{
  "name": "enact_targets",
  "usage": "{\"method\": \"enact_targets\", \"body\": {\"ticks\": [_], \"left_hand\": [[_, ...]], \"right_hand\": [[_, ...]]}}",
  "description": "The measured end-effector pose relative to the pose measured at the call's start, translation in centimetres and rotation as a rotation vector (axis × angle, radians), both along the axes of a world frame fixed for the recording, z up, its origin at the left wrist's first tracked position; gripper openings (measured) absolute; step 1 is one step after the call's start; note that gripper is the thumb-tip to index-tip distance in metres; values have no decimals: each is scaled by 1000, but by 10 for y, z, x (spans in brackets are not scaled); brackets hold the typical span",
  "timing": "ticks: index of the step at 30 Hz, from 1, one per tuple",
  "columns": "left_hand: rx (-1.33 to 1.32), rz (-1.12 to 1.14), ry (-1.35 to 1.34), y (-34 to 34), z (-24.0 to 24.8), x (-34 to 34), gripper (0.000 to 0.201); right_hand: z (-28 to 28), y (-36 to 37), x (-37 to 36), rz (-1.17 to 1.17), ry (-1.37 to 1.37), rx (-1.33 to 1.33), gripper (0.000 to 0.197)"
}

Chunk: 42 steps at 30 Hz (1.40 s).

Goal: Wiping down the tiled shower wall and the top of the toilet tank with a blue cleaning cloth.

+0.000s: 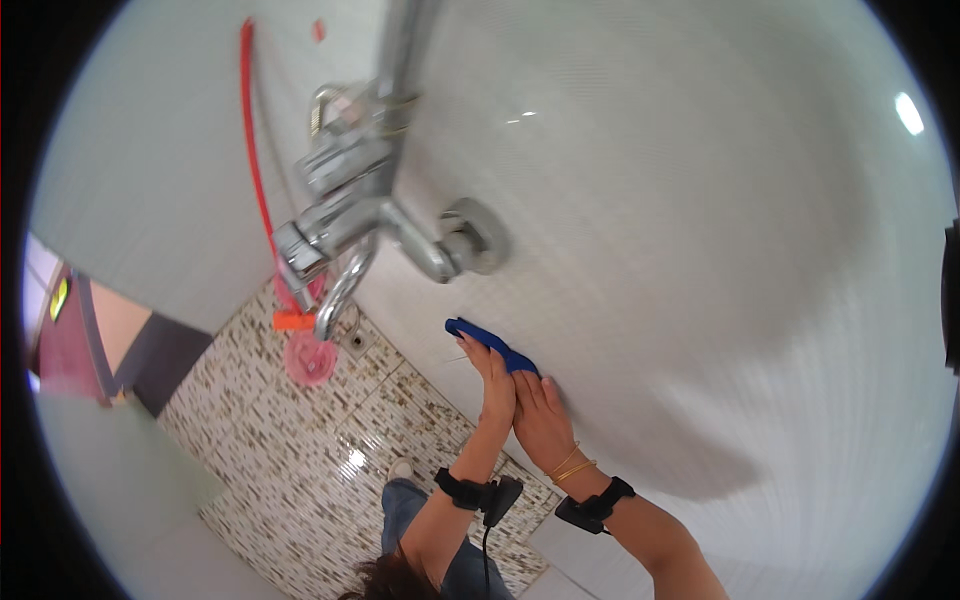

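A folded blue cloth [486,338] lies against the pale tiled wall [640,300], to the right of the shower fittings. My left hand [493,392] holds its left part against the wall, the fingers stretched along it. Close beside, my right hand [544,428] grips the cloth's lower right end, with fingertips on the wall side partly hidden. The two hands touch. Each wrist wears a black strap with a small device, and gold bangles [573,467] circle the right one.
A chrome shower mixer [345,215] with a riser pipe juts from the wall, up and left of my hands. A red hose [256,150] hangs beside it. Pink basin-like items [310,358] and a drain [356,342] sit on the mosaic floor [300,450].
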<state>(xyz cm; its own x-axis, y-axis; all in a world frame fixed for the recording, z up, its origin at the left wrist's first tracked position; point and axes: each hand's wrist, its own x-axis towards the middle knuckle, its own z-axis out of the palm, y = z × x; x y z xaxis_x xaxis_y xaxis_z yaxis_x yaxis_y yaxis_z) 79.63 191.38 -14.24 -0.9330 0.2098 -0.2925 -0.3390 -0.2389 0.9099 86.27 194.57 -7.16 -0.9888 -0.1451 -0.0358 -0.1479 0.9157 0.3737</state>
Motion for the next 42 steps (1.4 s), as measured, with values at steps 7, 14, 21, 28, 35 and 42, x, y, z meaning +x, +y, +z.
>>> {"method": "enact_targets", "body": {"ticks": [7,14,21,28,35,42], "left_hand": [[-15,-15,480,15,138,44,62],[-60,4,535,38,115,92,60],[18,-128,107,57,100,182,60],[-175,-137,869,107,149,296,65],[-33,-126,1430,147,233,375,64],[153,-534,1755,133,231,388,32]], "right_hand": [[71,21,65,-199,377,-73,43],[53,41,110,-200,424,-150,31],[46,63,198,-166,301,50,31],[86,92,326,-442,524,11,37],[130,115,402,-659,816,-45,42],[147,92,433,-721,871,-171,39]]}}
